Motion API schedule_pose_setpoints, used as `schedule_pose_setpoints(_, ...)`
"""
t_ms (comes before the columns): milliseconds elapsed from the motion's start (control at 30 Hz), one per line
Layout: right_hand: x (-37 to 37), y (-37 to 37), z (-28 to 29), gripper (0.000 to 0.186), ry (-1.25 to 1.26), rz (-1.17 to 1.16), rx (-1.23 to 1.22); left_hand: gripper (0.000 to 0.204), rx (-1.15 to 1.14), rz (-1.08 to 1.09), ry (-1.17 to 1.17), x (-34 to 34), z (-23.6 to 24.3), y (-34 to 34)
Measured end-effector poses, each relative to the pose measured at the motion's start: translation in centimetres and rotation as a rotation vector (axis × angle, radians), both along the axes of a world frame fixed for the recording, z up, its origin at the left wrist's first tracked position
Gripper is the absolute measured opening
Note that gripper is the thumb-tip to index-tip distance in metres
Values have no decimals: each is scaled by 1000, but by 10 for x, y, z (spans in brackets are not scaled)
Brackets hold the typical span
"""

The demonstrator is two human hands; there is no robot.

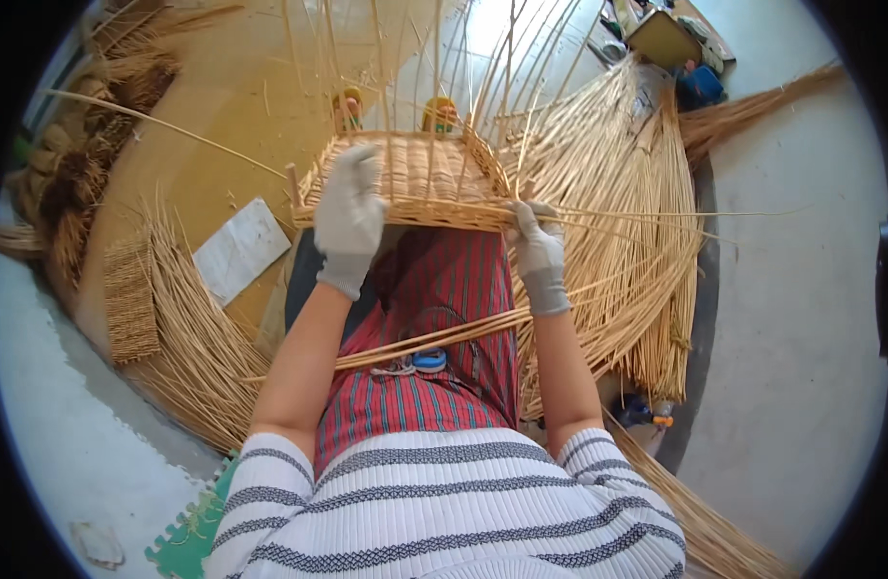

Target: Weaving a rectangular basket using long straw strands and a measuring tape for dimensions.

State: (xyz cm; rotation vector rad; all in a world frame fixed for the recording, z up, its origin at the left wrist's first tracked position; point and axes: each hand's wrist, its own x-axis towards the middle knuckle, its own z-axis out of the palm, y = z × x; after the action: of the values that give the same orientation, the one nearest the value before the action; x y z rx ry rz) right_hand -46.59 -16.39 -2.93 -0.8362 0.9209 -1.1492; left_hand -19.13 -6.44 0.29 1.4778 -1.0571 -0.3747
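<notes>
A half-woven wicker basket with a slatted base and low woven sides is in front of me at my knees. Tall thin stakes rise from it. My left hand, in a pale grey glove, is over the basket's near left side with its fingers stretched upward, slightly blurred. At the near right corner, my gloved right hand is closed on the basket's edge, where loose thin rods run out to the right. Several long rods lie across my red striped lap cloth, close to a small blue-handled tool.
Large bundles of pale rods are on my right, with more rods on my left. A woven mat piece and a white sheet lie left. Brown fibre bundles stand far left; a green foam mat is near left.
</notes>
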Motion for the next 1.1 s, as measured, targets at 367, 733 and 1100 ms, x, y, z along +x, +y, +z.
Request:
schedule_pose_setpoints(367,151,-47,124,80,1214,220,-968,38,651,-230,423,-47,4,-33)
schedule_pose_setpoints(733,3,10,12,24,186,-113,-515,47,548,-307,520,-44,-8,-40)
schedule_pose_setpoints(1100,-44,-13,62,16,231,-151,-266,38,87,91,371,-62,4,-35)
